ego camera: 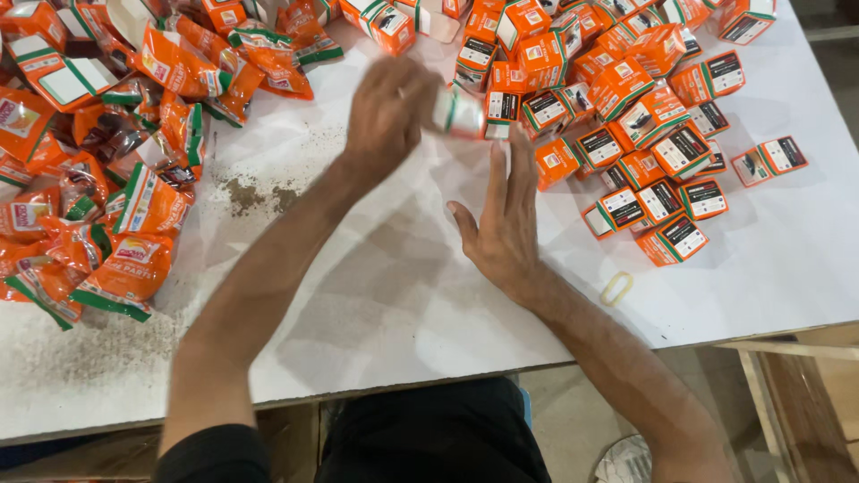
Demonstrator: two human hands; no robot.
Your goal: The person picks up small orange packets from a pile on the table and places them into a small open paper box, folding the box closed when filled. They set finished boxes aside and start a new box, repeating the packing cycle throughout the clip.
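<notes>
The left hand grips a small orange-and-white cardboard box, blurred, held just above the white desk. The right hand lies flat and open, holding nothing, beside a heap of matching small orange boxes. Orange plastic pouches are piled at the left, and a yellow rubber band lies to the right.

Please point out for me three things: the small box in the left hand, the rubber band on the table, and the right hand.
small box [458, 113], head view, on its blurred white and green side.
rubber band [616, 288], head view, on the loop's yellowish rim.
right hand [503, 228], head view, on the back of the open hand.
</notes>
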